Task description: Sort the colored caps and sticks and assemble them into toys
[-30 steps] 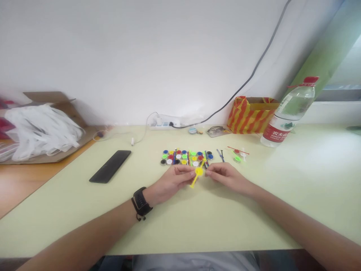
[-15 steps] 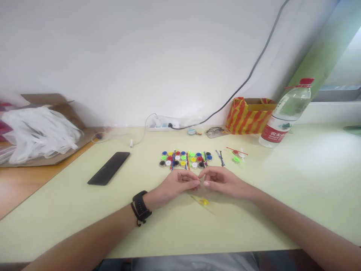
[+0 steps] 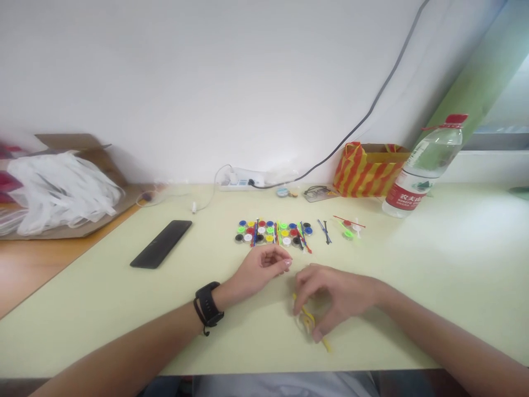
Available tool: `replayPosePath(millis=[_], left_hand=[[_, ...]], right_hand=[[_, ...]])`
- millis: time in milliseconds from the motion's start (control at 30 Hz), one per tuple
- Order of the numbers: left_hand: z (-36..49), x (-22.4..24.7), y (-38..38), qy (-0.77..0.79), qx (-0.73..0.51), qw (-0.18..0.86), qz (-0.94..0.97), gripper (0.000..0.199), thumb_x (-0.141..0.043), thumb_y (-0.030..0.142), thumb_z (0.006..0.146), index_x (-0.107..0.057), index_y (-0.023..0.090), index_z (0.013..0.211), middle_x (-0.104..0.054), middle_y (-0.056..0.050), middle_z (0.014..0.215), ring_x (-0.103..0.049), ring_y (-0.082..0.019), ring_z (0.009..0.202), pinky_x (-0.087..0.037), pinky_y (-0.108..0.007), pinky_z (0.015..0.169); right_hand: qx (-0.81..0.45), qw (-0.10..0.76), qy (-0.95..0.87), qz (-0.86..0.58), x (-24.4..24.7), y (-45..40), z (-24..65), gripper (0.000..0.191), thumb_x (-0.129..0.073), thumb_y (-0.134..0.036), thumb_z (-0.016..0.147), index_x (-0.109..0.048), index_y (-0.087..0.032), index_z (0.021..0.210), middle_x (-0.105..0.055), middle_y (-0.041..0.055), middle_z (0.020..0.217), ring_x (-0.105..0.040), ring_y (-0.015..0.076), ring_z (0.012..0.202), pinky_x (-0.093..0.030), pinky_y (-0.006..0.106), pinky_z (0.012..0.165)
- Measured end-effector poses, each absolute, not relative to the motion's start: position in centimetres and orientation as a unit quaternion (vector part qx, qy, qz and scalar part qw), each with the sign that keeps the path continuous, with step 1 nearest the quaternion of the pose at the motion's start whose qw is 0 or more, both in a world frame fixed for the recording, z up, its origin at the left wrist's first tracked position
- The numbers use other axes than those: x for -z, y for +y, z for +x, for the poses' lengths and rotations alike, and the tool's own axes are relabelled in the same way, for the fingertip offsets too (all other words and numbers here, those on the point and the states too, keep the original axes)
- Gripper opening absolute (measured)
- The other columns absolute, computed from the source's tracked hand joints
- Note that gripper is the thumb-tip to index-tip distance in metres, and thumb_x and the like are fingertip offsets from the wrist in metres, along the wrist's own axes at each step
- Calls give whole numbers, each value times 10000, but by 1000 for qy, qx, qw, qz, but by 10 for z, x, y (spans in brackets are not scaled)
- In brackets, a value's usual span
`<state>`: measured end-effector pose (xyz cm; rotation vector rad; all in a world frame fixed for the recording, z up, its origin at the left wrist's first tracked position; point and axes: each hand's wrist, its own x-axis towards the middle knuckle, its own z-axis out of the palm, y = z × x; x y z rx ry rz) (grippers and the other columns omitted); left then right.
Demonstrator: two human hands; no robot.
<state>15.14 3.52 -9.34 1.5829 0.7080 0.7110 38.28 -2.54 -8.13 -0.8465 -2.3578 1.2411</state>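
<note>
My right hand (image 3: 333, 295) is low over the table, its thumb and fingers closing around a yellow disc with a thin stick through it (image 3: 306, 321), blurred by motion. The stick's ends stick out past the fingers, up-left and down-right. To the left, my left hand (image 3: 264, 268) hovers with curled fingers and the thumb tip against the index finger; whether anything small is pinched there I cannot make out. Just beyond the hands lie rows of small coloured discs (image 3: 261, 230), with thin coloured sticks (image 3: 276, 234) laid between them.
Two dark sticks (image 3: 324, 231) and a few red, green and white pieces (image 3: 347, 234) lie at the right. A black phone-like slab (image 3: 161, 244) rests at the left. Behind stand a power strip (image 3: 242, 181), a striped bag (image 3: 367, 171), a water bottle (image 3: 417, 176) and a carton (image 3: 72, 143).
My right hand has left my left hand's side and moved down toward me, onto the yellow disc with the stick. My left hand has stayed nearly in place.
</note>
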Motion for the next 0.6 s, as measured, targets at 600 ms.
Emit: replayPosePath(millis=[600], left_hand=[[150,99,38,321,-284,607,669,240,-767,390,889,-710,167,956,-695,-36,830,-652,-144,803,-517,-259,741]], right_hand=[[-64,347,-767,-535,81,8,442,351,-474,-280,1028,-629,-272,1343,-701,87,1195,-690,234,944,-552,361,808]])
